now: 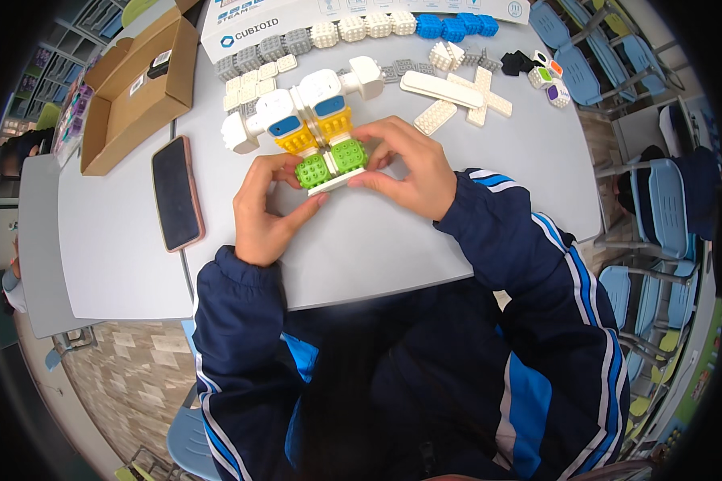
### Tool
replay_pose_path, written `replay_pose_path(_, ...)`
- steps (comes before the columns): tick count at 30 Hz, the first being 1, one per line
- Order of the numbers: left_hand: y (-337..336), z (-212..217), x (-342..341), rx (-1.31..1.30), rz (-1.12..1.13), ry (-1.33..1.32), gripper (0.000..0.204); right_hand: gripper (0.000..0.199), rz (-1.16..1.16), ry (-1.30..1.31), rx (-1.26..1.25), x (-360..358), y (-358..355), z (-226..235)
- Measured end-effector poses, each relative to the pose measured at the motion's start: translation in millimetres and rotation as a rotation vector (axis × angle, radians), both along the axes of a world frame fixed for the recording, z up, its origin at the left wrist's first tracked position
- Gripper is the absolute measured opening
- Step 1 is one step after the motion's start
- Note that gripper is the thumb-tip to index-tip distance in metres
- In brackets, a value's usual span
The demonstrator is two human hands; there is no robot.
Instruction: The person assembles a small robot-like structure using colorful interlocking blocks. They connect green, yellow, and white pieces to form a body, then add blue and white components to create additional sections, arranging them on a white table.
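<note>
Between my hands is a toy model (321,92) built of white, yellow and green studded cube blocks, with two blue oval panels on its white part. Two green cubes (331,163) sit at its near end, against a thin white plate (337,181). My left hand (269,204) is closed on the left green cube and the plate's left end, fingers behind and thumb in front. My right hand (409,164) grips the right side, its thumb at the plate's right end and its fingers by the right green cube.
Rows of grey (261,54), white (365,26) and blue cubes (456,26) line the far side before a printed box (297,18). White studded strips (449,88) lie right of the model. Left are a phone (177,192) and an open cardboard box (140,96). Blue chairs (667,204) stand at right.
</note>
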State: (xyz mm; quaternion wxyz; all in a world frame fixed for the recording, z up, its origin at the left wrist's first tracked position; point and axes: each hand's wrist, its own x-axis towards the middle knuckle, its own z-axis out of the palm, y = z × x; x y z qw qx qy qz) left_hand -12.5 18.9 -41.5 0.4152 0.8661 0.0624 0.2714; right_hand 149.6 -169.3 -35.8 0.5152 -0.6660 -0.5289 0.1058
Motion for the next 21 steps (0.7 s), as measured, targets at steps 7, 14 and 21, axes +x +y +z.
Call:
replay_pose_path(7, -2, 2, -3, -0.054, -0.013, 0.059, 0.052, 0.051, -0.008, -0.051, -0.009, 3, -1, -5)
replay_pose_path(14, -1, -1, -1, -0.054, -0.010, 0.002, 0.050, 0.047, 0.050, -0.294, 0.041, 19, 1, -7)
replay_pose_path(21, 2, -4, 1, -0.073, -0.024, -0.031, 0.045, 0.045, 0.122, -0.362, 0.094, 30, 6, -9)
